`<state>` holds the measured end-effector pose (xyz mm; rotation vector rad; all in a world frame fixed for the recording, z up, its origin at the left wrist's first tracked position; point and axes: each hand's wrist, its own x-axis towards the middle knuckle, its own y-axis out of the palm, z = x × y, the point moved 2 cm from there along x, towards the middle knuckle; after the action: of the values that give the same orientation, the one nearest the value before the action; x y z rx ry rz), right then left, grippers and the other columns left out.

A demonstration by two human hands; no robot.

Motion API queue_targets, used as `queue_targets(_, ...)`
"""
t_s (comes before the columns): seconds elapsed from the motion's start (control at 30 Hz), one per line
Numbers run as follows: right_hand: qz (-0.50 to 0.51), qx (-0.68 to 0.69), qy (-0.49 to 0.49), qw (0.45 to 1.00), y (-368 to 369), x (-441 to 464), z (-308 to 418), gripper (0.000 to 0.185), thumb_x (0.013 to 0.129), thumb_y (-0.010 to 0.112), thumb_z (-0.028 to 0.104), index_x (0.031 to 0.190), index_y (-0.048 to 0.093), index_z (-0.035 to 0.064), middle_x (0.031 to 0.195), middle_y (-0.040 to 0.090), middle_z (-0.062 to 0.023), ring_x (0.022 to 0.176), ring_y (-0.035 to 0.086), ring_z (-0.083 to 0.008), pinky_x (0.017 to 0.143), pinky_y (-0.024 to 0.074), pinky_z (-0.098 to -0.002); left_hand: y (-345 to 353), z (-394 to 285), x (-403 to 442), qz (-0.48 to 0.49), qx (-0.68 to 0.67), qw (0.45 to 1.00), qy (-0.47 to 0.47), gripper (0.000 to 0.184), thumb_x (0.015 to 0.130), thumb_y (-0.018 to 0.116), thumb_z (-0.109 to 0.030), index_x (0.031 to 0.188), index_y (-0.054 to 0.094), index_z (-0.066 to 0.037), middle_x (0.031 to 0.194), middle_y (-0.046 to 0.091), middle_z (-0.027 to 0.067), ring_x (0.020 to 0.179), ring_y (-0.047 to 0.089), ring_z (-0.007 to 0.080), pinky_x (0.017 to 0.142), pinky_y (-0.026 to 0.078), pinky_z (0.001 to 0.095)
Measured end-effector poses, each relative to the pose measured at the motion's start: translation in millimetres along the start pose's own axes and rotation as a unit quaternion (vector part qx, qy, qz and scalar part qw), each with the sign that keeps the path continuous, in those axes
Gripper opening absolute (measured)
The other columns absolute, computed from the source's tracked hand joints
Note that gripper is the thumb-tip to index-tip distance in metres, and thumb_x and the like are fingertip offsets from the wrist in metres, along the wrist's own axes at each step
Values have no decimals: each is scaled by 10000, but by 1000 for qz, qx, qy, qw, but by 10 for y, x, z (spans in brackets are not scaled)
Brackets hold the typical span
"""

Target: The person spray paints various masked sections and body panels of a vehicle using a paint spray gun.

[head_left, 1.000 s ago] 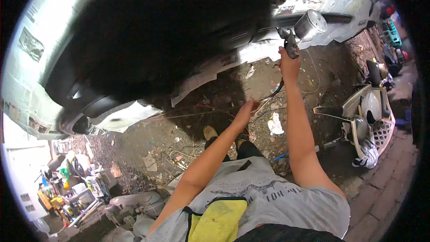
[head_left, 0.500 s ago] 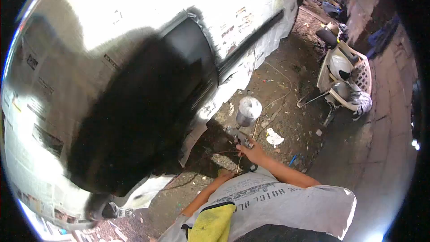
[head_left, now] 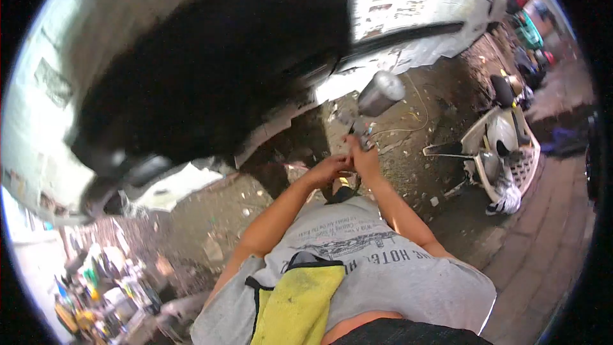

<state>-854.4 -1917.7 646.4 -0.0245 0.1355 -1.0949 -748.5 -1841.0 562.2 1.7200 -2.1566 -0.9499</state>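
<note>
My right hand is wrapped around the handle of a spray gun, with a silvery metal cup on it, tilted. Close against the right wrist, my left hand has its fingers bent together near the base of the gun; what they hold is hidden. Beyond both hands stands a car masked with newspaper sheets. Its dark panel fills the upper left, blurred.
A thin hose lies on the dirt ground. To the right, a white plastic chair holds helmets and cloth beside a block wall. Assorted clutter lies at lower left. A yellow cloth hangs over my shirt.
The view has swung down and turned, so the car sits higher. My left hand has come up from near my waist to beside my right hand, and the gun is farther up the view.
</note>
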Motion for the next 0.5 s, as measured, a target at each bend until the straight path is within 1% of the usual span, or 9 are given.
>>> queue_targets(0.03,-25,-18,-33,999,-96,175,-93,292,987,645,351,979,709,66,651,567,-12,481,509,-90,441,397,-273,84,-33,110,-14,-41,999,1,297,1008,569,-298,1222,592,-93,1283,586,20,1143,572,186,986,454,364)
queue_targets(0.1,-42,-26,-4,999,-218,334,40,298,989,640,342,971,703,51,635,521,5,479,493,-85,436,382,-277,297,-140,247,-37,-117,992,0,261,991,609,-252,1197,589,-95,1245,596,11,1111,588,191,978,460,356)
queue_targets(0.13,-34,-17,58,998,-260,358,294,300,991,636,335,970,702,43,637,501,10,482,486,-82,435,375,-279,312,-105,360,-38,-126,991,26,262,985,619,-246,1197,587,-96,1239,595,10,1108,587,189,977,461,356)
queue_targets(0.17,-25,-21,10,999,-317,431,378,296,993,628,326,971,700,40,621,494,10,476,487,-80,429,373,-286,329,-93,466,-39,-134,989,52,263,980,628,-240,1196,584,-97,1232,595,9,1105,586,187,976,461,355)
queue_targets(0.27,-47,-11,-23,999,-438,689,403,323,991,630,346,967,696,31,602,488,18,470,489,-78,429,370,-282,356,-43,801,-57,-156,982,90,273,974,647,-235,1205,577,-107,1241,591,9,1090,583,164,970,462,359)
queue_targets(0.3,-59,-15,-11,998,-475,769,415,339,989,628,358,961,697,27,583,488,20,463,494,-80,427,368,-281,356,-31,945,-63,-161,980,102,272,977,644,-244,1204,577,-110,1233,592,7,1077,583,160,965,464,361)
queue_targets(0.37,-32,-40,7,999,-588,935,421,321,981,647,340,1043,638,26,699,591,-22,478,537,-100,410,397,-286,446,-159,1031,-105,-133,979,110,262,992,626,-278,1190,585,-111,1213,606,2,1068,585,154,947,460,350)
queue_targets(0.4,-20,-53,15,998,-640,1021,433,329,977,656,332,1084,608,25,757,642,-43,485,558,-111,402,412,-289,413,-140,1142,-100,-135,979,110,269,994,624,-286,1196,588,-113,1208,609,1,1063,584,154,938,457,346)
queue_targets(0.5,-30,-68,0,997,-692,1263,489,339,975,657,336,1100,608,25,767,641,-41,490,564,-115,405,410,-292,321,-238,1395,-103,-128,980,113,289,996,623,-308,1215,597,-120,1198,617,-2,1047,583,153,911,449,335)
